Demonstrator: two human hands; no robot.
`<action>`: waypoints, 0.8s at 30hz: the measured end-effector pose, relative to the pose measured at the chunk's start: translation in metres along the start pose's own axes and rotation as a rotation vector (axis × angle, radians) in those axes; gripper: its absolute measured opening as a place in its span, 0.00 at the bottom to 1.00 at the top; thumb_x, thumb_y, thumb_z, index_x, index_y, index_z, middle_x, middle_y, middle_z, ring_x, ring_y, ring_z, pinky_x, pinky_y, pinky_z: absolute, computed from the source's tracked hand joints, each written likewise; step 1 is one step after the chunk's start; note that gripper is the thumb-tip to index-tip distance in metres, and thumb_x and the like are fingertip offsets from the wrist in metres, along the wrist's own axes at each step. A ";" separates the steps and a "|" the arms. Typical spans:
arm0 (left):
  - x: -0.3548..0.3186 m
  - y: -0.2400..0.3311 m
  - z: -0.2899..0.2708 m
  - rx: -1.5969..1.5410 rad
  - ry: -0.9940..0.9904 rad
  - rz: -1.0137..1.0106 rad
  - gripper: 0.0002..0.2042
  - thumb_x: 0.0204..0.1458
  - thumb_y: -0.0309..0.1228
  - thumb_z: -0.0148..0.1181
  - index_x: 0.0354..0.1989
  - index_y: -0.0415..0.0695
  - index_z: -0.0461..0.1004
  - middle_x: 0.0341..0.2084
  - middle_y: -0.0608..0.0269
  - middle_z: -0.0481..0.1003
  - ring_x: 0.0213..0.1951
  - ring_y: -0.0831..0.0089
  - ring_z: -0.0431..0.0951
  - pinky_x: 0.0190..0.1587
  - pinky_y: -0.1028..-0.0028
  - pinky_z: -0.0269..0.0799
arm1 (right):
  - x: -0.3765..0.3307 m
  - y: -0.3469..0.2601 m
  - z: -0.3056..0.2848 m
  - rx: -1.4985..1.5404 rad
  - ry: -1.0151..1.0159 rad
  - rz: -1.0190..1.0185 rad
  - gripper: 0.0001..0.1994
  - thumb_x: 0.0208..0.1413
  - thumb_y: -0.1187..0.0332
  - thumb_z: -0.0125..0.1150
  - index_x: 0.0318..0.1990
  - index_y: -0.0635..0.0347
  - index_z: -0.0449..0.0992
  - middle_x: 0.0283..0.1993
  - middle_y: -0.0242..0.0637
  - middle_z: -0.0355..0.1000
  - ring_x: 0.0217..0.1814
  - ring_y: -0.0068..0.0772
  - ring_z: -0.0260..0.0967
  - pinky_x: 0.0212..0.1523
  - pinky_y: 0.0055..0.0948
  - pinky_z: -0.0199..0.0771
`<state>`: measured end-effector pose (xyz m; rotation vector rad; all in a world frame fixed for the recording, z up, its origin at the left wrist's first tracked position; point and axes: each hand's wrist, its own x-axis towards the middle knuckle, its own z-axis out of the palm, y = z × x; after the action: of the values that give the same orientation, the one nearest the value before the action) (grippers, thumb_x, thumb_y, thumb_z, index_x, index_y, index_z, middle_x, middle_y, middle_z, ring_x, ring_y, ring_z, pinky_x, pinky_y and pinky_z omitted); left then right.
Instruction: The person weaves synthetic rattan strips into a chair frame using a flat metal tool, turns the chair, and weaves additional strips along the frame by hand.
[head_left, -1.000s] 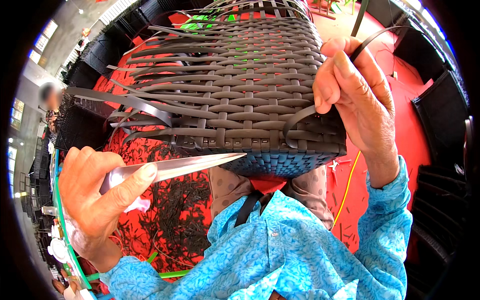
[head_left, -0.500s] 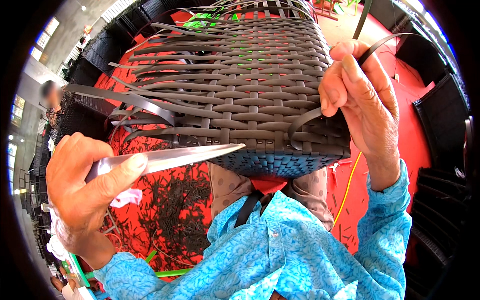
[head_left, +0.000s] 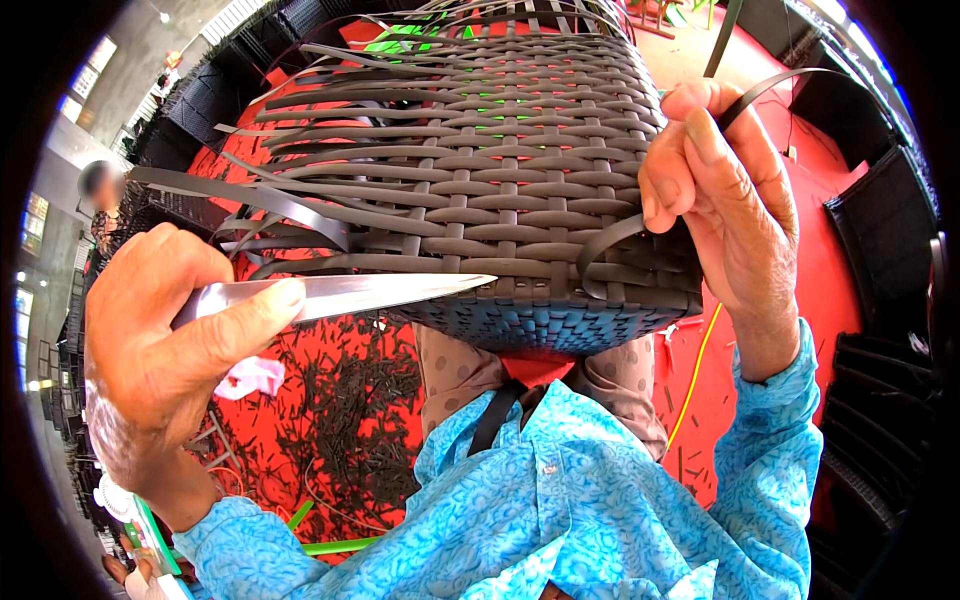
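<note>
My left hand is closed round a pointed silver knife, the thumb lying along its side. The knife's tip rests at the near edge of a dark grey woven panel; whether it goes under a strand I cannot tell. At the panel's right, my right hand pinches a flat dark plastic strip. One end of that strip bends down into the near edge, and the other arcs away beyond my fingers. Loose strip ends stick out from the panel's left side. Below, the near side is tightly woven.
Dark strip scraps litter the red floor at the left. A yellow cord runs across the floor at the right. Black woven pieces stand round the edges. Another person is far left.
My left hand has risen slightly, and the knife now lies flatter, its tip a little higher and further right along the edge. My right hand stays nearly still with the strip.
</note>
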<state>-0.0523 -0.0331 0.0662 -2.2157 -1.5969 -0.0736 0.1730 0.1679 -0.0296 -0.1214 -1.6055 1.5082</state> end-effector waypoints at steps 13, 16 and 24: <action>0.007 -0.006 -0.011 -0.048 -0.088 -0.044 0.09 0.40 0.24 0.67 0.33 0.49 0.80 0.22 0.65 0.63 0.25 0.72 0.65 0.27 0.73 0.59 | 0.000 0.000 0.002 -0.010 0.014 -0.001 0.13 0.68 0.67 0.36 0.50 0.64 0.64 0.24 0.31 0.60 0.24 0.22 0.59 0.28 0.19 0.62; 0.006 0.000 -0.008 -0.149 -0.035 -0.112 0.08 0.42 0.27 0.67 0.33 0.49 0.79 0.21 0.65 0.63 0.23 0.72 0.64 0.26 0.73 0.59 | -0.001 0.000 0.001 -0.014 0.023 -0.015 0.13 0.68 0.66 0.36 0.51 0.64 0.64 0.24 0.31 0.60 0.23 0.22 0.58 0.28 0.19 0.61; -0.005 0.054 -0.013 0.099 -0.128 -0.155 0.16 0.41 0.24 0.64 0.42 0.46 0.76 0.21 0.60 0.65 0.22 0.64 0.67 0.20 0.68 0.57 | -0.001 0.001 0.003 -0.028 0.033 -0.033 0.12 0.67 0.67 0.37 0.50 0.64 0.64 0.23 0.31 0.59 0.23 0.22 0.58 0.28 0.19 0.61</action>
<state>-0.0020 -0.0567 0.0612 -2.0558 -1.7985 0.1030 0.1715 0.1654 -0.0310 -0.1348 -1.5953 1.4514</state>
